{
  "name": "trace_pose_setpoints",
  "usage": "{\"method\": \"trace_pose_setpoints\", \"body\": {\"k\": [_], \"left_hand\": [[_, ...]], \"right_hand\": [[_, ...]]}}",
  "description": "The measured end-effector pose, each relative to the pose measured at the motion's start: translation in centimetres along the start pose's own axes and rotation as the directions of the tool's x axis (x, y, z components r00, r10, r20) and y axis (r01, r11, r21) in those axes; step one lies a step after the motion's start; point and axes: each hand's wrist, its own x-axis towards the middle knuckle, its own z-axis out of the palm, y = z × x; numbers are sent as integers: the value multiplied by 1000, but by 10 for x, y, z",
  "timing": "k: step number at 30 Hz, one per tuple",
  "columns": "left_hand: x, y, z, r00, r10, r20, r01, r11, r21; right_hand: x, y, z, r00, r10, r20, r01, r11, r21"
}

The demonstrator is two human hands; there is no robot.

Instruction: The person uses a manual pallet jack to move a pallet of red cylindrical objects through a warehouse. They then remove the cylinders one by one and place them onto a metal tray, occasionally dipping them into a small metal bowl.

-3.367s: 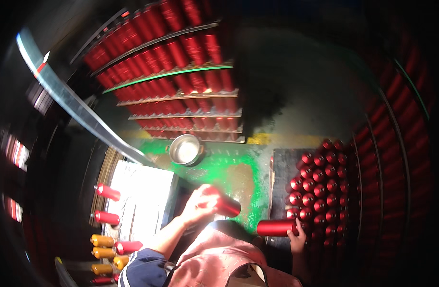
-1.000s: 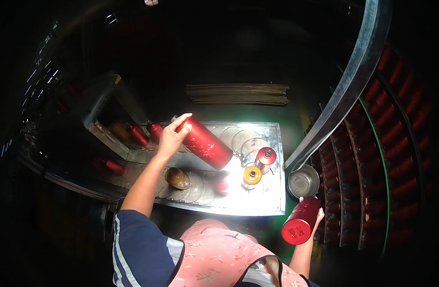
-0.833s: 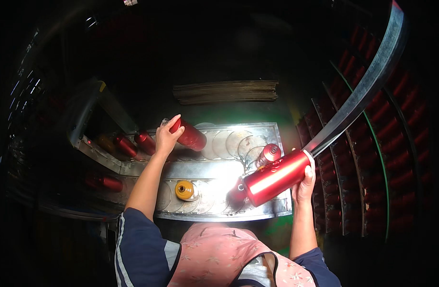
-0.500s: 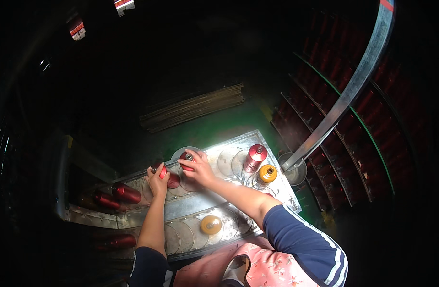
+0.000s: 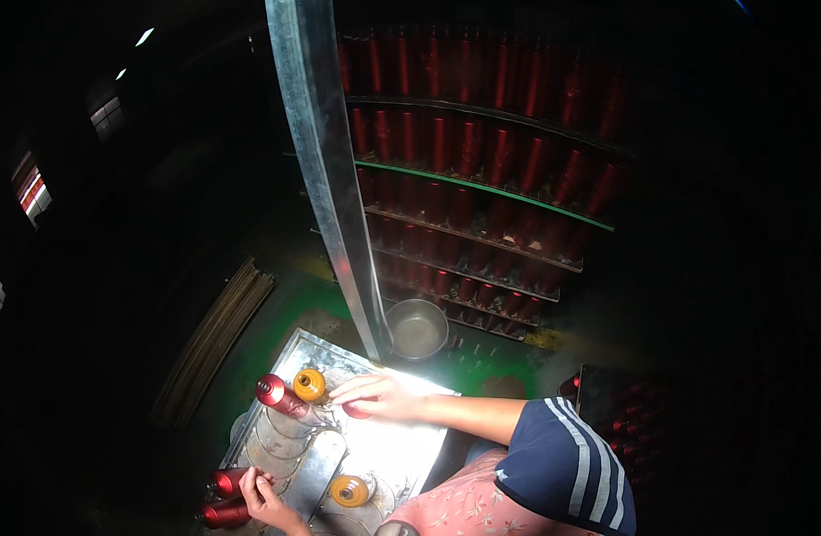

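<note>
My right hand (image 5: pixel 381 397) reaches over the metal table with fingers stretched out. Beneath it, part of a red bottle (image 5: pixel 357 410) shows, the rest covered by the hand. Just left of those fingertips stand an amber-yellow bottle (image 5: pixel 309 385) and a shiny red bottle (image 5: pixel 283 396). At the lower left, my left hand (image 5: pixel 265 503) has its fingers curled at the end of a red bottle (image 5: pixel 230 482). Another red bottle (image 5: pixel 224 514) lies against that one. A second amber-yellow bottle (image 5: pixel 349 490) stands on the near side of the table.
The metal table (image 5: pixel 290 357) has ring-shaped marks and a raised middle strip (image 5: pixel 314 466). A metal post (image 5: pixel 325 170) rises behind its far edge, beside a round metal pail (image 5: pixel 417 329). Racks of red bottles (image 5: pixel 468 147) stand beyond. Flat strips (image 5: pixel 215 339) are stacked on the floor.
The view has swung right. My right hand has left the red bottle it held and moved right, beside the amber bottle. My left hand stays by the red bottles at the left.
</note>
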Motion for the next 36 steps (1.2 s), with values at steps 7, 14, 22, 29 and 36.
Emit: {"method": "trace_pose_setpoints", "body": {"k": [7, 14, 22, 29, 36], "left_hand": [[-4, 144, 263, 760, 362, 540, -78, 875, -477], [20, 457, 557, 323, 750, 578, -401, 661, -634], [9, 581, 781, 225, 762, 607, -754, 531, -387], [-19, 565, 770, 289, 875, 388, -795, 445, -413], [8, 489, 662, 458, 882, 111, -638, 413, -651]], "right_hand": [[-5, -153, -412, 638, -469, -611, -211, 657, -724], [30, -290, -696, 718, -484, -501, -578, -13, -816], [65, -288, -729, 821, -226, -525, -550, -65, -833], [36, -305, -703, 788, -310, -532, -529, 101, -843], [-26, -292, -685, 657, -595, -463, -241, 416, -877]]}}
